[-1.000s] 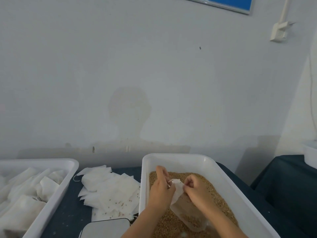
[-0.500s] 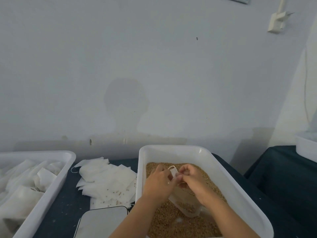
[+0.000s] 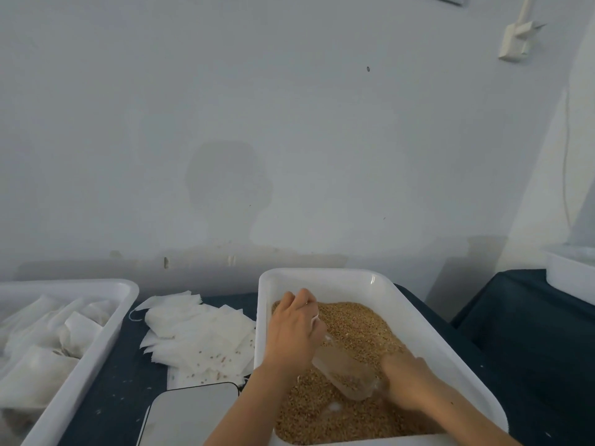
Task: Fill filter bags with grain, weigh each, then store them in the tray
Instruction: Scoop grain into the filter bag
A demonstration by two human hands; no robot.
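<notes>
Both hands had split: my left hand [image 3: 294, 329] pinched the bag [image 3: 343, 371] mouth, while my right hand [image 3: 407, 381] dropped into the grain [image 3: 354, 323], fingers buried, unreadable. Filling could begin.

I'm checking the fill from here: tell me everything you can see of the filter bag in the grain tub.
The filter bag is a thin, translucent white pouch, brown grain showing through its lower part. It lies tilted over the grain inside the white tub, mouth up toward the left hand, which grips its top edge. The right hand is at its lower end, pressed into the grain there. Whether the mouth is open is hidden.
</notes>
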